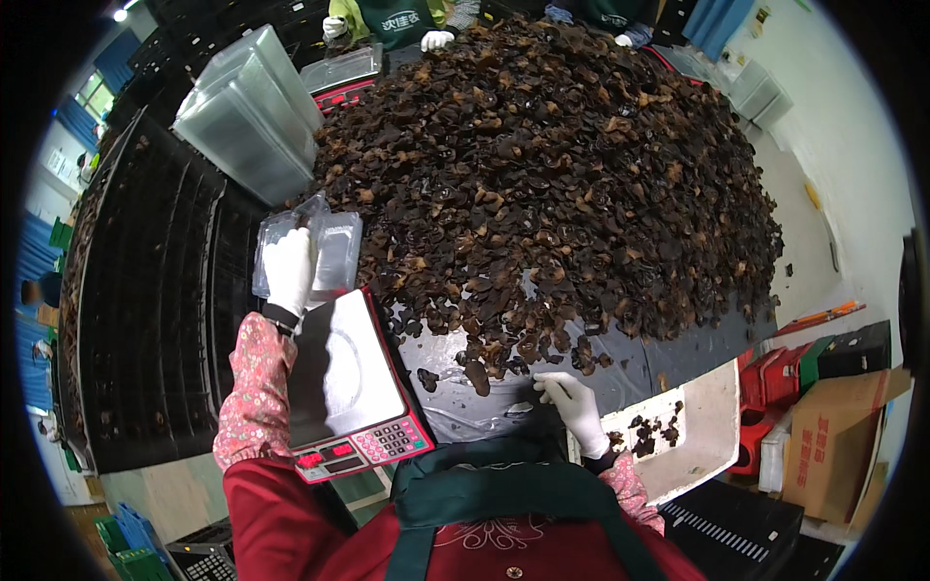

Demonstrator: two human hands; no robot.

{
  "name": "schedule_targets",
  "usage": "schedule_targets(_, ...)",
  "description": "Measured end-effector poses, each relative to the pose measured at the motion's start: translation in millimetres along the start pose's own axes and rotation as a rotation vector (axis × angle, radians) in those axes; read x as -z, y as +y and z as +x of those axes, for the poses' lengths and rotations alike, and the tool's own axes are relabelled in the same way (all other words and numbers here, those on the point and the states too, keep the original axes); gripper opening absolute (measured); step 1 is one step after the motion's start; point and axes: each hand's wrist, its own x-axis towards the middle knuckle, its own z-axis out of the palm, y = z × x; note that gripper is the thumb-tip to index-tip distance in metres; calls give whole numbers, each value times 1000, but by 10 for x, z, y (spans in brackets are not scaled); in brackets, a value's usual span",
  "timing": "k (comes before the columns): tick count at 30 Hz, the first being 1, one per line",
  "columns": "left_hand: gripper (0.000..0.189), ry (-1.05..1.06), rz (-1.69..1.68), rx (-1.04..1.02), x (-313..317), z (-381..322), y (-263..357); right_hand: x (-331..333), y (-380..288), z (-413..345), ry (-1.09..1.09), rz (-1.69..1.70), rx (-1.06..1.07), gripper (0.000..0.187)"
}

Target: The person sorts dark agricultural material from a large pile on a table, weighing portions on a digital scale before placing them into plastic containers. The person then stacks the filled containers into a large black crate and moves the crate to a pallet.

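Observation:
My left hand, in a white glove, lies over clear plastic trays left of the heap; its fingertips are partly hidden, so its grip is unclear. Just below those trays is a digital scale with a shiny pan, a keypad and a lit red display. My right hand, gloved in white too, hovers by the near table edge with fingers bent and nothing visible in it. Beyond both hands spreads a large heap of dark brown wood ear mushrooms, a few loose pieces lying at its near edge.
Tall stacks of clear trays stand at the left. A white foam box with dark scraps is at my right, near a cardboard box. Black crates line the left. Two gloved co-workers stand across the heap.

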Motion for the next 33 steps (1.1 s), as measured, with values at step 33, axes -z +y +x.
schedule_targets(33,12,-211,-276,73,1106,-2457,648,-2531,-875,954,-581,-542,1163,18)
